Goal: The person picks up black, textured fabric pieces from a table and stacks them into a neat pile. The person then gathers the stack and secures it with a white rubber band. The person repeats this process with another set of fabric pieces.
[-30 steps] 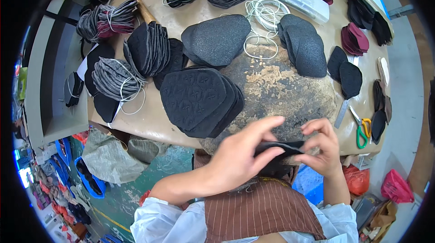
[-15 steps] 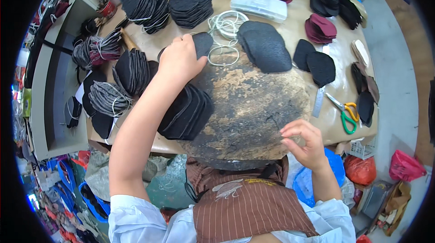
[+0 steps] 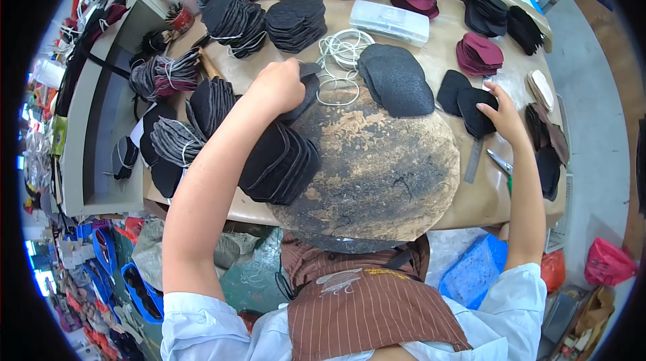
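Observation:
My left hand is at the far left edge of a round, worn wooden board. Its fingers are closed on a black fabric piece, whose edge sticks out past them; the fingertips are largely hidden. To the right of the board, my right hand pinches the edge of a rounded black fabric piece with thumb and fingers. A second black piece lies partly under that one. A stack of larger black pieces rests on the board's far edge.
Looped white cords lie beyond the board, near a clear plastic box. Black stacks crowd the left, by a grey shelf. Maroon pieces, a metal ruler and scissors are on the right.
My right hand has moved from above the board's near right edge to the black pieces at the right and taken hold of one. My left hand has shifted slightly right, and a black piece shows raised at its fingers.

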### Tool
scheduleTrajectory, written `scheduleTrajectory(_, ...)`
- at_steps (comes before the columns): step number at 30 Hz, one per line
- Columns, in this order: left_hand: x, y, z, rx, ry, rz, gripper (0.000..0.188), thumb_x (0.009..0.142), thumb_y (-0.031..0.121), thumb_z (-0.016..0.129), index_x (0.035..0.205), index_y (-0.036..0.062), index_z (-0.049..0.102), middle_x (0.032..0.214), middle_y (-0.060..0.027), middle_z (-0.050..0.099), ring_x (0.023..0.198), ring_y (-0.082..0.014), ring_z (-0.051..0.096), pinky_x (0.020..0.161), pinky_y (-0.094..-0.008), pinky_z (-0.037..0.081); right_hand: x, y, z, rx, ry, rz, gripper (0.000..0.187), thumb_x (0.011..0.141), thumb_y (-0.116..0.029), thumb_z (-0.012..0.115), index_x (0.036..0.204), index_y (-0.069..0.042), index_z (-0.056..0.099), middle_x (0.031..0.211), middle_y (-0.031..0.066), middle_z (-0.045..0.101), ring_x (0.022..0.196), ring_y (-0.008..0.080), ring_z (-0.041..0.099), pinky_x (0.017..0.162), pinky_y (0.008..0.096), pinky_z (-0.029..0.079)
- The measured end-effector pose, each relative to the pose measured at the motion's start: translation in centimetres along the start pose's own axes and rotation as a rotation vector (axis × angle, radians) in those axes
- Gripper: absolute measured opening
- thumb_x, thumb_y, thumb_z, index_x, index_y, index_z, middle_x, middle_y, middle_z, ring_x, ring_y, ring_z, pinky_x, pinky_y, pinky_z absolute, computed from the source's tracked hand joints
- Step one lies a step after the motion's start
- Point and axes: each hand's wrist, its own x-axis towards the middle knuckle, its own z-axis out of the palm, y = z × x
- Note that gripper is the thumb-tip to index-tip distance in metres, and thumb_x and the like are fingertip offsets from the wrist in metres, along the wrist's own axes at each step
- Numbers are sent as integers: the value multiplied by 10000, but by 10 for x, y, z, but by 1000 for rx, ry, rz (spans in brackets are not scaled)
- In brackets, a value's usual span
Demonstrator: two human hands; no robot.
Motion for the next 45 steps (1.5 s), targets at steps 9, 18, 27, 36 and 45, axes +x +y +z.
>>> scheduleTrajectory(9,-53,13,-46,-371,586,71,357,810,15,453,1143,-8,578,954,-270,635,888,-399,634,790,-408,496,-18,-47,-62,782,-143,344,233,870,-27,608,1094,34,615,950,30,647,850,70,595,775,216,484)
scheduleTrajectory(18,-204,119,106,-251,41,492,649,796,226,662,1348,-14,420,1442,-309,296,1334,-442,322,1064,-553,283,-62,-55,8,-69,229,10,195,810,-37,662,999,-6,627,946,156,612,922,310,593,831,363,458)
scheduleTrajectory(27,-255,68,102,-308,83,345,630,733,319,762,1296,136,544,1419,-404,159,1322,-540,228,1029,-623,258,-78,-170,-49,924,-211,374,211,839,55,606,1040,15,554,915,31,637,843,61,595,748,197,483)
scheduleTrajectory(36,-264,58,114,-336,117,277,566,767,337,731,1288,211,550,1420,-343,234,1315,-478,287,1025,-570,305,-88,-213,30,767,-617,302,169,845,-50,670,996,23,645,852,47,683,798,66,606,715,239,496)
scheduleTrajectory(45,-264,54,119,-392,105,292,608,754,328,743,1310,212,528,1430,-333,227,1316,-460,300,1020,-567,308,-96,-208,47,696,-565,305,179,839,-58,678,997,17,644,866,70,694,810,88,629,730,249,498)
